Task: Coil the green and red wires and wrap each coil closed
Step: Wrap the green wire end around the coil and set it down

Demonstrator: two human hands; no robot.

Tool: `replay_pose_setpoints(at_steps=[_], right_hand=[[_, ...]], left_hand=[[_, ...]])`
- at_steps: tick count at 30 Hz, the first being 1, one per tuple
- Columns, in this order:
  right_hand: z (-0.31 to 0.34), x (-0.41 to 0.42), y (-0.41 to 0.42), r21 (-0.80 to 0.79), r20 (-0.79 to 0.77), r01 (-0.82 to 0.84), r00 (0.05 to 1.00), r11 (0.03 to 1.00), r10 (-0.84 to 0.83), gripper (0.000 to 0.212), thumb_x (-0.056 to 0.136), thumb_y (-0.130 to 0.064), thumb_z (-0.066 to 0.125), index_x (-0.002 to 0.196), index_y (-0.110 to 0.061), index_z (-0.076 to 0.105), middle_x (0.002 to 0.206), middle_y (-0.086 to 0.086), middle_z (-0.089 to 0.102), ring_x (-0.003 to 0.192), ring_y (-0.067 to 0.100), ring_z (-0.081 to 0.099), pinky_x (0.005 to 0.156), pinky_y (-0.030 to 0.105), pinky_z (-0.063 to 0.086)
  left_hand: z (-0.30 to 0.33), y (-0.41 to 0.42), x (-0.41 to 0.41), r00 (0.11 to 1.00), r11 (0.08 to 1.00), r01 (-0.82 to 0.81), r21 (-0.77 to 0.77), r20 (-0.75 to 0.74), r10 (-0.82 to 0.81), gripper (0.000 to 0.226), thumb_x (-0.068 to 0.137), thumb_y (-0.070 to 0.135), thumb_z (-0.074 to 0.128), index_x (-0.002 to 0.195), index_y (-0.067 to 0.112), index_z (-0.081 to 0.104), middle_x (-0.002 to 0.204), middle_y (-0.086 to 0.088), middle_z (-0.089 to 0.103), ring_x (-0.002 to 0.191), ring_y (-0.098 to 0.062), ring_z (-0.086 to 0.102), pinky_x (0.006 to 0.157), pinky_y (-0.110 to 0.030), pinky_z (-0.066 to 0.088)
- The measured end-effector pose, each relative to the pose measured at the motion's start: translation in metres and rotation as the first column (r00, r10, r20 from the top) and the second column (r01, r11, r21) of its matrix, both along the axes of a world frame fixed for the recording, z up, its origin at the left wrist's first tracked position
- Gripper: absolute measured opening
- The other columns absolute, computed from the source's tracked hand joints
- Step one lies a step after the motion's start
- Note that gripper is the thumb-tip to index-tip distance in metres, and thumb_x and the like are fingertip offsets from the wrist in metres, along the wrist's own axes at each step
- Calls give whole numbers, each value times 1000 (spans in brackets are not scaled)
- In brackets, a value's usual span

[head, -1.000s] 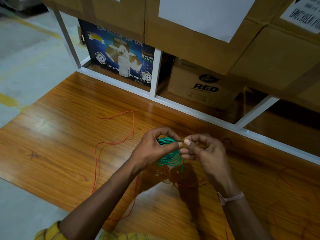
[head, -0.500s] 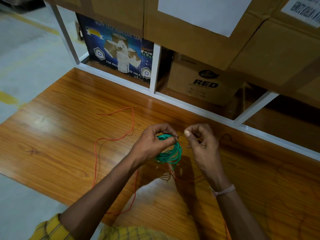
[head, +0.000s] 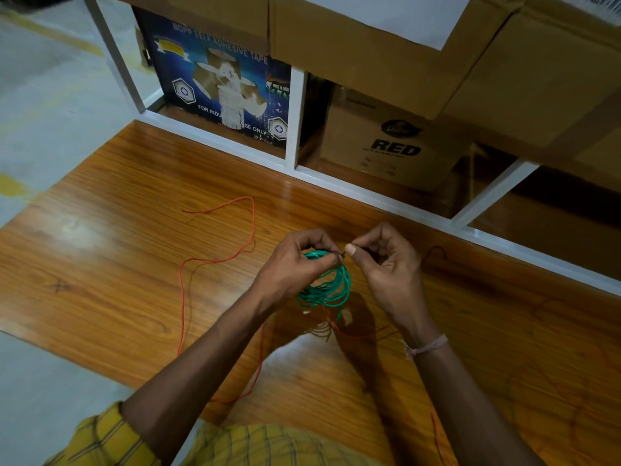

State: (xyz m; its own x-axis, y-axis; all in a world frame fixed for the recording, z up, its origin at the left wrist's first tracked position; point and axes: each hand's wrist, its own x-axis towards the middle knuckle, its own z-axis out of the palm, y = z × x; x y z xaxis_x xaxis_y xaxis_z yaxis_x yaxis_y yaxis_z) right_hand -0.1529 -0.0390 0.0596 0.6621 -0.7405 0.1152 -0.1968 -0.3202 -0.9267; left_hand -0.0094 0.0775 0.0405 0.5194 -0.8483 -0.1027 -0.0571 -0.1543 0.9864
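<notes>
A coil of green wire hangs just above the wooden board, held at its top by my left hand. My right hand pinches a short dark end of the wire beside the left fingertips, at the coil's upper rim. The coil's lower loops spread loosely below both hands. A red wire lies uncoiled on the board to the left, looping from the far side back under my left forearm.
A white metal rack frame borders the board's far edge. Inside it stand a blue adhesive-tape carton and a brown box marked RED. Large cardboard boxes sit above. Grey floor lies to the left.
My hands have drawn slightly apart at the coil's top, the right hand pulling the wire end to the right. The coil and red wire stay where they were.
</notes>
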Motion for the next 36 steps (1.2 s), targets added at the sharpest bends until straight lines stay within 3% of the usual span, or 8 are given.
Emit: replay_pose_setpoints(at_steps=[4, 11, 17, 21, 23, 27, 29, 36], right_hand=[[-1, 2, 1, -19, 20, 33, 999, 999, -32, 17, 92, -5, 78, 87, -16, 65, 84, 1, 70, 80, 18, 68, 72, 39, 55], [0, 11, 2, 55, 60, 92, 994, 994, -95, 14, 92, -7, 79, 88, -14, 67, 88, 6, 73, 85, 21, 70, 75, 31, 55], [-10, 4, -14, 282, -71, 92, 995, 955, -75, 20, 92, -20, 82, 107, -20, 68, 106, 2, 75, 99, 12, 70, 81, 25, 54], [-17, -13, -13, 365, -153, 64, 988, 929, -8, 28, 91, -15, 82, 115, -13, 66, 110, 5, 73, 99, 14, 71, 68, 17, 57], [-24, -17, -17, 322, -212, 83, 977, 943, -13, 25, 90, -16, 83, 109, -18, 67, 106, 2, 74, 96, 14, 73, 70, 21, 58], [-31, -15, -40, 302, -211, 204, 967, 931, -143, 15, 93, -10, 79, 100, -14, 67, 97, 1, 72, 85, 7, 71, 63, 15, 55], [-33, -13, -57, 296, -214, 291, 948, 910, -234, 12, 94, -10, 78, 102, -9, 68, 98, 4, 72, 85, 10, 70, 58, 14, 53], [-51, -4, -119, 434, -274, 521, 853, 735, -443, 13, 96, -10, 76, 93, -15, 64, 111, 13, 74, 99, 23, 77, 72, 29, 64]], left_hand=[[5, 0, -2, 1000, 997, -7, 75, -19, 9, 8, 79, 34, 70, 75, 27, 70, 99, -6, 76, 76, -4, 64, 53, -21, 44], [2, 1, 7, 996, 999, 29, 46, -82, -25, 17, 98, 11, 72, 83, 20, 73, 81, 0, 68, 56, -8, 50, 48, -22, 40], [-11, -9, 15, 950, 1000, 18, -26, -310, -25, 9, 101, 10, 70, 105, 3, 73, 77, -8, 64, 48, -10, 43, 48, -21, 37], [-20, -25, 17, 872, 998, -16, -56, -489, -14, 18, 104, 0, 56, 106, 2, 74, 66, -13, 52, 42, -9, 42, 46, -19, 43], [-22, -35, 17, 868, 999, -2, -34, -497, -15, 19, 105, 1, 55, 110, 2, 73, 73, -18, 58, 50, -13, 50, 50, -19, 51], [-29, -62, 18, 893, 999, 36, 32, -451, -18, 17, 105, 10, 61, 120, 7, 70, 117, -17, 75, 97, -28, 71, 84, -32, 63], [-34, -78, 20, 927, 995, 67, 78, -375, -33, 17, 107, 15, 62, 121, 12, 70, 123, -11, 74, 112, -25, 72, 96, -41, 60], [-46, -122, 17, 973, 971, 156, 181, -197, -119, 21, 111, 13, 55, 130, 14, 64, 134, -17, 70, 119, -30, 71, 99, -46, 62]])
